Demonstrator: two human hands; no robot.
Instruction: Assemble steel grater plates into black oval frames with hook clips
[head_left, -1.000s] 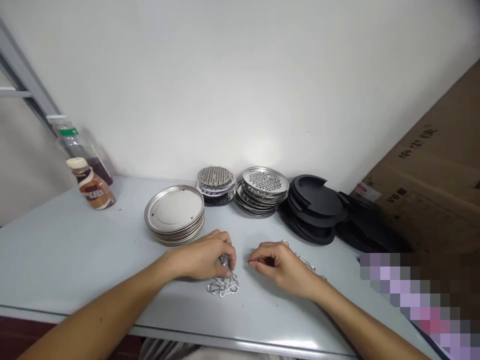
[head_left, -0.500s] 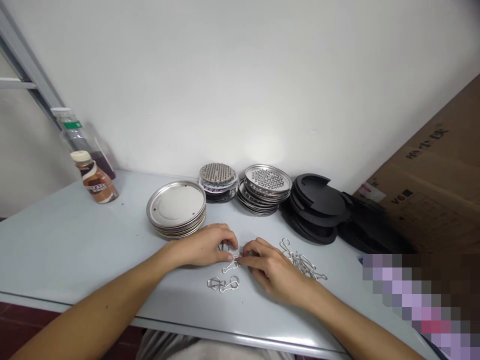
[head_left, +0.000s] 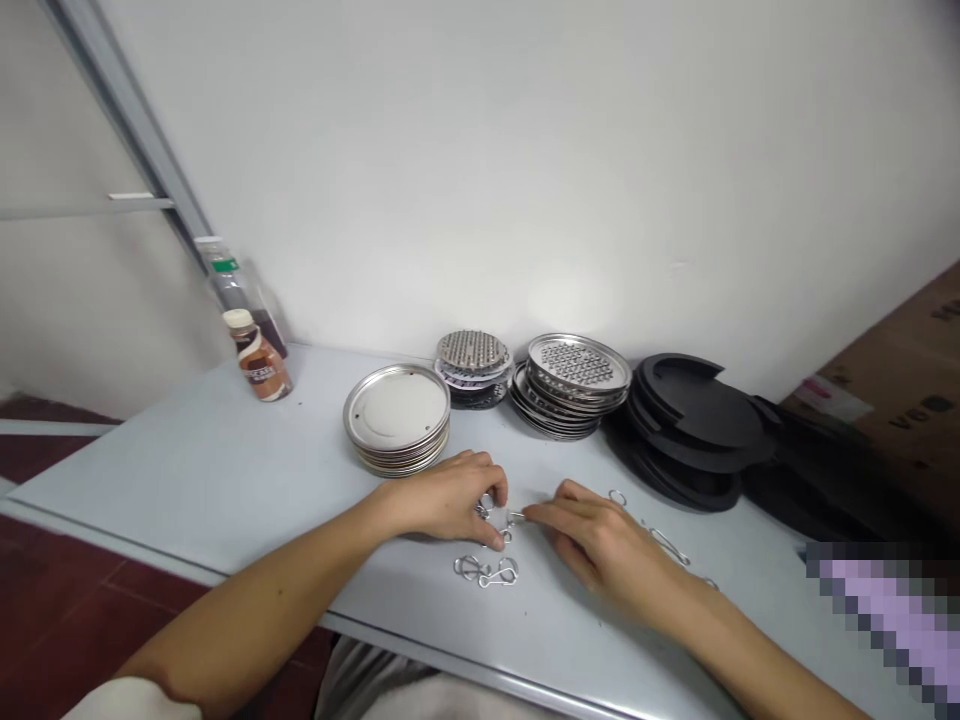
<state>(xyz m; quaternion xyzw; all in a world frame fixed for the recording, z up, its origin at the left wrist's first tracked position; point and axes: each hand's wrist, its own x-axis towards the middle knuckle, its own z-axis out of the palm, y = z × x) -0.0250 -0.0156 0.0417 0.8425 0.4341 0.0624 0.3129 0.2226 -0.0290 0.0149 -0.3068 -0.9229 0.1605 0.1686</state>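
My left hand (head_left: pixel 459 495) rests on the table, fingers curved and thumb apart. Wire hook clips (head_left: pixel 486 506) lie between its thumb and fingers, partly hidden by them. Opposite it is my right hand (head_left: pixel 604 535), with its index finger stretched out and its thumb apart. That fingertip touches the end of a small silver wire clip (head_left: pixel 516 516). Nearer the table's front edge lie more wire hook clips (head_left: pixel 487 571) with rings. Several loose wire clips (head_left: pixel 667 545) lie beyond my right hand, mostly hidden by it.
Behind my hands stand a stack of metal discs (head_left: pixel 397 408), small grater discs (head_left: pixel 474 352), rimmed grater plates (head_left: pixel 579 366) and black round parts (head_left: pixel 697 400). Two bottles, one brown (head_left: pixel 259 362), are far left. A cardboard box (head_left: pixel 892 400) is at right.
The view has swung left, so everything sits further right. My left thumb has moved slightly toward the front edge, widening its gap from the fingers. My right hand now covers more loose clips.
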